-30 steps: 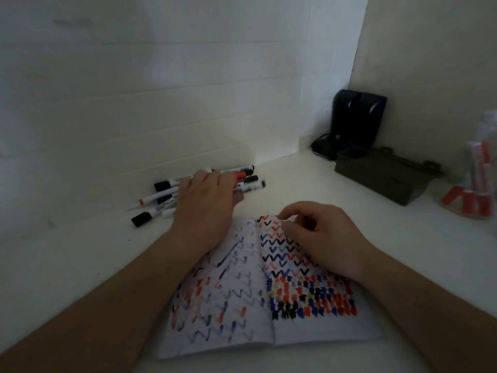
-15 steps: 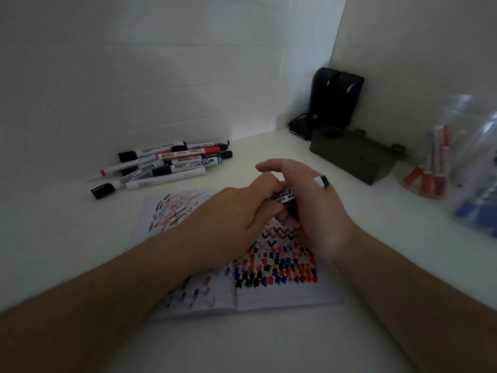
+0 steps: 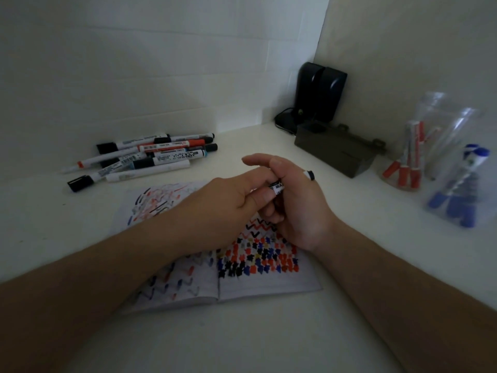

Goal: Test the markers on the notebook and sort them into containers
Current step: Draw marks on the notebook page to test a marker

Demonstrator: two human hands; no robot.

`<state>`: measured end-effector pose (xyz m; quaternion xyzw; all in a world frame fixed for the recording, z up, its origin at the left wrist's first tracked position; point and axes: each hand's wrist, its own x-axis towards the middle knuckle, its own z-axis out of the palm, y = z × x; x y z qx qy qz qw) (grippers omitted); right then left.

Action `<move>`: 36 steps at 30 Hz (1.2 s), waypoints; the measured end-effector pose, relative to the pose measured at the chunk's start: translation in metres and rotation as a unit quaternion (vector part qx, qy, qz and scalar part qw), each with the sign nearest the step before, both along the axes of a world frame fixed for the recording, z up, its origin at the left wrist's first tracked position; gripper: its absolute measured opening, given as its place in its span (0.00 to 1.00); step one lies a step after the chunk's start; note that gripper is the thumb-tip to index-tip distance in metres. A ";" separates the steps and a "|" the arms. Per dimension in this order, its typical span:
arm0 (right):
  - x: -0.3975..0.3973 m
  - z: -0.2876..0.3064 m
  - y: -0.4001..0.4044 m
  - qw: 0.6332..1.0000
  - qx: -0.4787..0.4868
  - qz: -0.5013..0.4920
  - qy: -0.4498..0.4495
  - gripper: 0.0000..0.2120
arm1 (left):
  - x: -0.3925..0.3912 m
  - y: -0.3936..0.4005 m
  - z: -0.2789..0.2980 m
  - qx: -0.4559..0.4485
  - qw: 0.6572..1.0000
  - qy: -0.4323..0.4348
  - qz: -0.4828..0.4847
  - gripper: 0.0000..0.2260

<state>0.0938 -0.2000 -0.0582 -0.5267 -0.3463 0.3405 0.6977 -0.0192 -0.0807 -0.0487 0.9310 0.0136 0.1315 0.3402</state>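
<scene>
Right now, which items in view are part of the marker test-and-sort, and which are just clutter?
Job:
marker, held by left hand and right hand
notebook
marker pile
container of red markers
container of blue markers

Lying about:
black speakers
dark box

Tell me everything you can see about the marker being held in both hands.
The marker is a slim white pen with black printed lettering on its barrel and a black band at the end that sticks out past the right hand. It is held roughly level above the open notebook. The right hand wraps its middle, and the left hand pinches its other end, which is hidden. I cannot tell if it is capped.
</scene>
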 end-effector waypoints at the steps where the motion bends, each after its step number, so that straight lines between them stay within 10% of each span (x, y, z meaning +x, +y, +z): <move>1: 0.001 0.000 -0.001 1.000 0.003 0.002 -0.004 0.19 | 0.000 0.000 0.000 -0.003 1.000 -0.002 -0.003 0.12; 15: -0.001 0.003 0.001 0.995 0.022 -0.100 -0.009 0.18 | 0.008 -0.001 -0.014 0.190 0.973 -0.115 0.063 0.15; 27: 0.026 0.024 -0.022 0.997 -0.052 -0.013 -0.064 0.24 | -0.002 -0.003 -0.009 -0.001 0.998 0.011 0.056 0.35; 36: 0.040 0.031 -0.100 0.992 -0.088 0.079 -0.053 0.25 | -0.008 -0.011 0.000 0.208 0.953 0.208 -0.077 0.29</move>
